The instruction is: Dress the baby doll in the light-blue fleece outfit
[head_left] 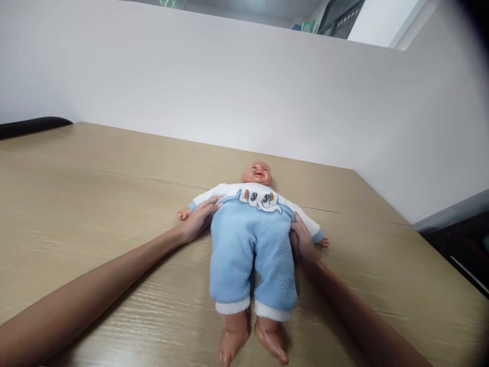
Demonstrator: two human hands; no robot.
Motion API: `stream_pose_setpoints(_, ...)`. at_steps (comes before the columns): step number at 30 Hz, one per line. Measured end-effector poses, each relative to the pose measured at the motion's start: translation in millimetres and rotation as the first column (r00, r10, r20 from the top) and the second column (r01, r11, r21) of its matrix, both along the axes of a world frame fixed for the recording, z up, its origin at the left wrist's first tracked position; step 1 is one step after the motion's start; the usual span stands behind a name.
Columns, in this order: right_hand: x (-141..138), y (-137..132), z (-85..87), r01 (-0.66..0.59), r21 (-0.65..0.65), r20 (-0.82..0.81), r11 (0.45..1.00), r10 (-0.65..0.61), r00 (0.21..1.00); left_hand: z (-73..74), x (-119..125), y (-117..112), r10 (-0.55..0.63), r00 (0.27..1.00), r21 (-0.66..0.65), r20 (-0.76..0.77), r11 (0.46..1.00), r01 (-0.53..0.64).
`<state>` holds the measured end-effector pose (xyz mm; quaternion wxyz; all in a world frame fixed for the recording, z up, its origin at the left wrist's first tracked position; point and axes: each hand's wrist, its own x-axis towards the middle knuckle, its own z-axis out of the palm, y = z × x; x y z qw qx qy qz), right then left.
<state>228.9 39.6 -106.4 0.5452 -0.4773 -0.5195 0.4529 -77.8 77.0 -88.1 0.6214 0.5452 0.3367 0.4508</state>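
A baby doll [257, 173] lies on its back on the wooden table, its head away from me and its bare feet toward me. It wears a white long-sleeved top [229, 190] with blue cuffs and fluffy light blue trousers [250, 229] with white hems. An animal face with a trunk decorates the chest. My left hand [202, 218] is closed at the left side of the trousers' waist, beside the doll's arm. At the right side of the waist, my right hand [303, 237] grips the trousers too, with its fingertips partly hidden by the fabric.
The wooden table [114, 214] has thin seams across its top. A pale wall [214, 81] rises behind it. At the far left edge is a dark curved object [34, 126], and another dark object [458, 244] stands beyond the right edge.
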Motion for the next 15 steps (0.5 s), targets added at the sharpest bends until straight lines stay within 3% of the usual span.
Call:
stream_pose_setpoints(4,3.1,-0.6,10.4,-0.042,0.061,-0.036,0.997,0.045,0.998,17.2,0.6,-2.9,0.057,0.991,0.127,-0.125,0.991,-0.041)
stream_pose_setpoints(7,3.0,7.2,12.9,-0.038,0.048,-0.074,0.998,0.041,0.996,18.4,8.3,-2.8,0.117,0.987,0.139,-0.111,0.985,-0.101)
stream_pose_setpoints(10,6.7,13.3,9.9,-0.01,-0.03,0.039,0.999,0.011,0.999,12.3,10.6,-0.5,0.148,0.963,0.191,-0.227,0.976,-0.105)
stream_pose_setpoints(15,13.4,5.9,5.7,-0.026,-0.053,0.25,0.998,0.038,0.967,5.5,-1.7,-1.1,0.132,0.88,0.286,-0.457,0.958,0.004)
